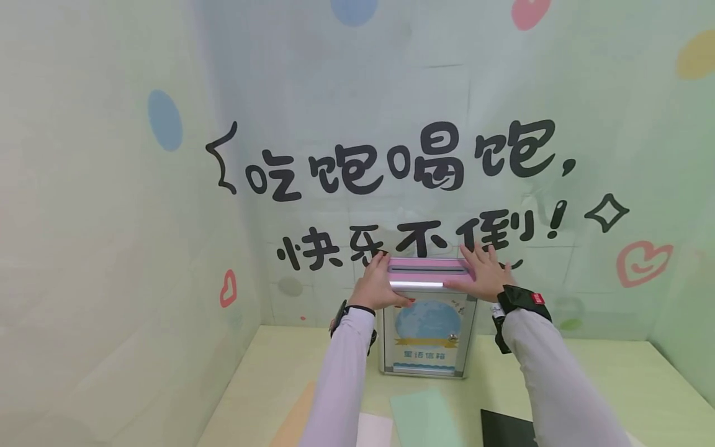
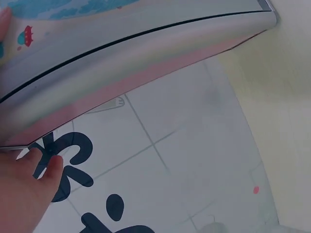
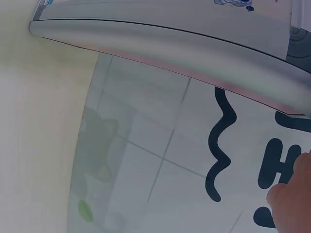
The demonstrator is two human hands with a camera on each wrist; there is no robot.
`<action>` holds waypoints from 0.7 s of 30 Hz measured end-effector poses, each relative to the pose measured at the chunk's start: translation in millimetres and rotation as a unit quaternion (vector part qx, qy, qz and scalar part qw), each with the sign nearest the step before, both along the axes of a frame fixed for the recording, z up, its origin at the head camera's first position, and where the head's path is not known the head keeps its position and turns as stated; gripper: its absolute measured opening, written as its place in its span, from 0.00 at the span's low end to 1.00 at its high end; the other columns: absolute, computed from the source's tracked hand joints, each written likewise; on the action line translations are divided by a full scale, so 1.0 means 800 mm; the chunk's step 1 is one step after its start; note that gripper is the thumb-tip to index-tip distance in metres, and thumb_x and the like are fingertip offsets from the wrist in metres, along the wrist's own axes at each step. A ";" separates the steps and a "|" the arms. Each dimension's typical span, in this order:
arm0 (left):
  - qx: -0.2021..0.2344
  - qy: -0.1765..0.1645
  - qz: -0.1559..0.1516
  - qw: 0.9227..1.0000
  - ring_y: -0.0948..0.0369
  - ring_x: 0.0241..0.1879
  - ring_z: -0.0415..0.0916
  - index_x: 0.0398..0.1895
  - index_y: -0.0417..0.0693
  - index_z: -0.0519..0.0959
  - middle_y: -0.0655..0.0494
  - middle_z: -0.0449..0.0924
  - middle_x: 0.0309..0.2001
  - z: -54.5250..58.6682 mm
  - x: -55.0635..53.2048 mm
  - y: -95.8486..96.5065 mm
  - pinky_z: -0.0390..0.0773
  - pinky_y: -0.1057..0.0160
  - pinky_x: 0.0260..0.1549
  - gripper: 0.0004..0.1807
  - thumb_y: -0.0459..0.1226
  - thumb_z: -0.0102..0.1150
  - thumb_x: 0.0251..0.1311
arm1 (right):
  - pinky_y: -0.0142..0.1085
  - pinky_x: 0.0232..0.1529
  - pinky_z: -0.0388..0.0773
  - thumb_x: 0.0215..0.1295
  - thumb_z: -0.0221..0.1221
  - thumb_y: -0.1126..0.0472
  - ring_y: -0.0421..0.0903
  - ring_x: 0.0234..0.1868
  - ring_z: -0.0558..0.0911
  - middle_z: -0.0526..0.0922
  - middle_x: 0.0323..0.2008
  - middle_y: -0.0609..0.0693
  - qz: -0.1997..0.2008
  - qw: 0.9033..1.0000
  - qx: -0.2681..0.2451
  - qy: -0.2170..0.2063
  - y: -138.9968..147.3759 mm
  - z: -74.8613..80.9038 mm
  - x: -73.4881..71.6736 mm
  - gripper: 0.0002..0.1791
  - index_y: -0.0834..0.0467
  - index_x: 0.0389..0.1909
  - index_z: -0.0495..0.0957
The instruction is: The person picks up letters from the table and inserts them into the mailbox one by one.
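Note:
A letter box (image 1: 427,366) stands upright at the back of the table, with a silver frame, a blue globe picture on its front and a pink top with a long slot. My left hand (image 1: 375,287) grips its upper left corner, thumb across the front and fingers up by the top. At the upper right corner my right hand (image 1: 485,276) holds it the same way, thumb along the front edge. In the left wrist view the box's rounded side (image 2: 146,60) runs above the fingers (image 2: 48,182). The right wrist view shows the opposite side (image 3: 165,43), with most of that hand outside the picture.
Behind the box rises a pale wall (image 1: 346,81) with large black lettering. Another wall (image 1: 112,279) bounds the left. On the light wooden table (image 1: 603,372) lie an orange sheet (image 1: 293,419), a pale pink sheet (image 1: 375,429), a green sheet (image 1: 424,419) and a flat black piece (image 1: 505,428).

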State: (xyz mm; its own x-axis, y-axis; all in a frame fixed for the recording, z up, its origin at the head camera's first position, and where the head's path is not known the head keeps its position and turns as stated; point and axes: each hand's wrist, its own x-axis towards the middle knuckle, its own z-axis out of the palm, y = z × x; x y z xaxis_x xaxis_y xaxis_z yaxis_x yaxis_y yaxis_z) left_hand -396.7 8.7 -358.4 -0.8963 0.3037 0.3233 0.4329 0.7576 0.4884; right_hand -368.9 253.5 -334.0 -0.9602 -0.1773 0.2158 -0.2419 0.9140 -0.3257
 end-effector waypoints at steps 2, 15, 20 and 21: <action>-0.047 0.010 0.020 0.999 0.50 0.64 0.56 0.67 0.44 0.56 0.47 0.52 0.68 0.005 0.004 -0.001 0.68 0.49 0.53 0.61 0.54 0.76 0.24 | 0.71 0.55 0.35 0.47 0.53 0.28 0.69 0.67 0.37 0.40 0.69 0.66 -0.003 1.000 0.007 0.002 0.004 -0.006 0.000 0.56 0.56 0.70 0.43; -0.301 0.015 0.138 0.943 0.54 0.70 0.35 0.72 0.59 0.40 0.54 0.35 0.72 0.027 0.013 0.001 0.45 0.42 0.63 0.70 0.79 0.50 0.21 | 0.69 0.56 0.31 0.44 0.53 0.26 0.67 0.67 0.35 0.36 0.69 0.64 0.002 1.000 0.003 -0.026 0.002 -0.005 0.007 0.60 0.55 0.71 0.40; -0.277 0.012 0.133 0.952 0.54 0.70 0.33 0.72 0.60 0.40 0.55 0.34 0.72 0.029 0.023 -0.004 0.44 0.41 0.63 0.69 0.77 0.53 0.22 | 0.70 0.56 0.34 0.42 0.55 0.26 0.68 0.67 0.35 0.37 0.69 0.65 0.007 1.000 -0.002 -0.021 0.003 -0.011 0.002 0.61 0.54 0.71 0.41; -0.272 0.011 0.132 0.953 0.54 0.70 0.33 0.72 0.59 0.40 0.55 0.35 0.72 0.030 0.025 -0.005 0.44 0.41 0.63 0.69 0.77 0.54 0.23 | 0.70 0.56 0.35 0.42 0.55 0.26 0.68 0.67 0.35 0.37 0.69 0.65 0.007 1.000 -0.002 -0.021 0.004 -0.012 0.002 0.61 0.54 0.71 0.41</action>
